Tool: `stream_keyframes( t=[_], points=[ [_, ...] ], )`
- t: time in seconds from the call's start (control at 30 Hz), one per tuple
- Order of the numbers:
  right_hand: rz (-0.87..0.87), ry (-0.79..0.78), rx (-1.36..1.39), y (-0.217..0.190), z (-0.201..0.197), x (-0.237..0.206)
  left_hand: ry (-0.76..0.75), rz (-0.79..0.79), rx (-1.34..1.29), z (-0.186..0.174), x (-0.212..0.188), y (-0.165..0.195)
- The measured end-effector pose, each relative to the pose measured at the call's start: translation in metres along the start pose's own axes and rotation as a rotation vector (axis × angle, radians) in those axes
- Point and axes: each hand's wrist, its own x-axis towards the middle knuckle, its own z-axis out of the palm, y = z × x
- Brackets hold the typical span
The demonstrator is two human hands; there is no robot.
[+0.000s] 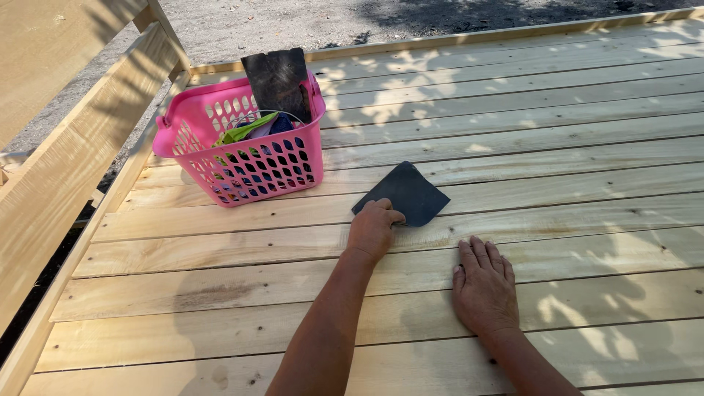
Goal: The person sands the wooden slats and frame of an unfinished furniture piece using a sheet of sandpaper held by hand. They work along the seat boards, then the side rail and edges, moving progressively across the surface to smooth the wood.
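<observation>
Sandpaper (407,192), a dark sheet, lies flat on the pale plank deck (557,147), roughly mid-deck and a little toward the left rail. My left hand (372,227) is curled over its near corner, fingers pinching the edge, so I judge I am at the point of gripping the sheet to rub it along the boards. My right hand (484,284) lies flat and spread on a plank nearer to me, holding nothing, apart from the sheet. I judge the next stroke calls for firm downward pressure, running with the grain, while the flat hand braces me.

Close to the deck's far left corner stands a pink plastic basket (246,165) with latticed walls. Another dark sheet (279,81) pokes upright from it, beside green and blue items I cannot identify.
</observation>
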Motion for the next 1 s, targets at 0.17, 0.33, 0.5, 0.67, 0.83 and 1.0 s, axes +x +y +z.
stream_keyframes(
  t=[0.17, 0.33, 0.5, 0.67, 0.83, 1.0],
  points=[
    [-0.012, 0.026, 0.052, 0.003, -0.004, 0.000, 0.066, -0.021, 0.087, -0.004, -0.013, -0.024],
    [0.006, 0.018, 0.006, 0.001, -0.002, -0.001, 0.033, -0.243, 0.201, -0.103, -0.056, -0.139],
    [0.007, -0.007, -0.071, -0.003, 0.001, 0.001, 0.003, -0.224, 0.143, -0.098, -0.050, -0.135],
    [0.032, -0.070, -0.091, -0.004, -0.001, -0.001, -0.028, -0.166, 0.196, -0.059, -0.023, -0.093],
    [0.044, -0.081, -0.037, -0.004, -0.008, 0.001, -0.032, -0.176, 0.124, -0.081, -0.037, -0.113],
    [0.043, -0.108, -0.113, -0.006, -0.008, 0.000, 0.095, -0.195, 0.055, -0.093, -0.044, -0.123]
  ],
)
